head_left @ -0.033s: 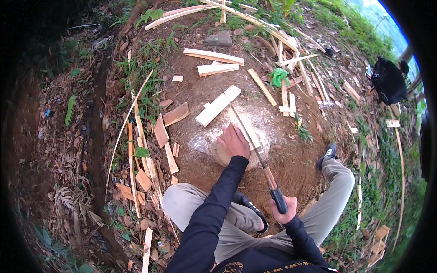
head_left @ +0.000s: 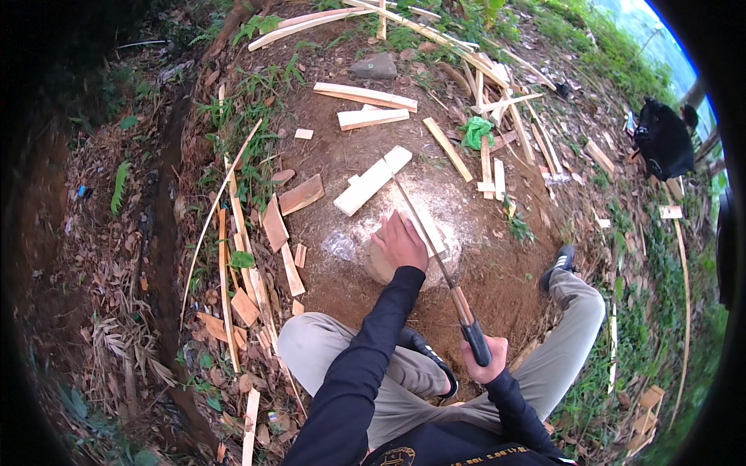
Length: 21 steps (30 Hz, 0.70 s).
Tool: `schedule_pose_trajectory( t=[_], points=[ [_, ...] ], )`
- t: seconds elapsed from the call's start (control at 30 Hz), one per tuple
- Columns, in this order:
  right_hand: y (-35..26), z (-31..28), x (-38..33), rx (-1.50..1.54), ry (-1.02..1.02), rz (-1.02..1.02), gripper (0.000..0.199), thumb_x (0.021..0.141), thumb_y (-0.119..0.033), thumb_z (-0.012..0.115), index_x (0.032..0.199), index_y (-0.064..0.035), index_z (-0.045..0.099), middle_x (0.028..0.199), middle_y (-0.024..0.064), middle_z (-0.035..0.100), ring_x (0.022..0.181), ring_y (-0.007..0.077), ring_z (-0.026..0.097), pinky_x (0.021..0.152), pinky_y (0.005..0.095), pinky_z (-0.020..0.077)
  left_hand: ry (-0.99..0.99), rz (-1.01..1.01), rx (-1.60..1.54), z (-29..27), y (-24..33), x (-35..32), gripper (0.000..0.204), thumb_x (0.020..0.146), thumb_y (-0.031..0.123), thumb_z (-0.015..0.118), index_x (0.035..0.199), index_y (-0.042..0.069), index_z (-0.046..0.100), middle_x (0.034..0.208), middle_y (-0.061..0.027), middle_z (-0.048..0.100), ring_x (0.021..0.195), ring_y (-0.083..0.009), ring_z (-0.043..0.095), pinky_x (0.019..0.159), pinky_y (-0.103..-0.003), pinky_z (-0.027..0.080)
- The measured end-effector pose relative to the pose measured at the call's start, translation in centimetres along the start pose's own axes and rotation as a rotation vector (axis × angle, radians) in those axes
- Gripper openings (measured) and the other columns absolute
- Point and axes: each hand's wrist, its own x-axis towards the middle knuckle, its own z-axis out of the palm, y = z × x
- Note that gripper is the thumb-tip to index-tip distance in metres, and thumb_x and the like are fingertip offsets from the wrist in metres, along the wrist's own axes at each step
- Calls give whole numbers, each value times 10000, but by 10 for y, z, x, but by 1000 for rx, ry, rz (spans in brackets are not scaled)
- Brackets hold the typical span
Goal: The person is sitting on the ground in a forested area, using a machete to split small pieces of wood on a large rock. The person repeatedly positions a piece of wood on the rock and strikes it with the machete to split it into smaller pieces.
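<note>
Squatting over a patch of bare brown dirt (head_left: 497,287), the person is pinning a pale split strip of wood (head_left: 423,225) down onto a round, flat-topped wooden chopping block (head_left: 381,268), and that's why the left hand (head_left: 400,242) is lying flat with its fingers pressed together on top, keeping the strip from skidding. The right hand (head_left: 483,363) is wrapping its fingers tight around the dark handle of a long narrow-bladed knife (head_left: 435,252), whose blade is running along the strip just beside the left hand, angled for shaving or splitting. Cut pale wooden slats (head_left: 371,180) and reddish-brown bark chips (head_left: 301,194) are lying scattered nearby. A crumpled green plastic bag (head_left: 475,132) is sitting among the slats further up, and a black backpack (head_left: 664,144) is resting at the grassy right edge.
</note>
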Motion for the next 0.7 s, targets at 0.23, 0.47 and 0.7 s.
schedule_pose_trajectory(
  t=[0.23, 0.47, 0.7],
  points=[
    [2, 5, -3, 8, 6, 15, 140, 777, -93, 690, 675, -38, 613, 493, 112, 506, 406, 256, 553, 445, 336, 433, 96, 91, -8, 5, -5, 2, 438, 1009, 186, 394, 1409, 8, 422, 1417, -170, 480, 1403, -343, 337, 1167, -587, 90],
    [-20, -3, 2, 32, -68, 80, 162, 785, -89, 696, 673, -19, 601, 500, 108, 510, 403, 199, 536, 444, 327, 423, 58, 120, -33, 6, -6, 3, 448, 995, 146, 390, 1421, 8, 396, 1441, -160, 450, 1422, -331, 305, 1170, -595, 90],
    [-82, -32, 13, 46, -114, 285, 202, 806, -75, 671, 649, 7, 573, 471, 56, 465, 426, 90, 465, 449, 305, 401, 109, 117, -72, 3, -6, 5, 399, 1022, 191, 320, 1357, 17, 447, 1340, -158, 517, 1355, -316, 393, 1181, -571, 103]
  ],
)
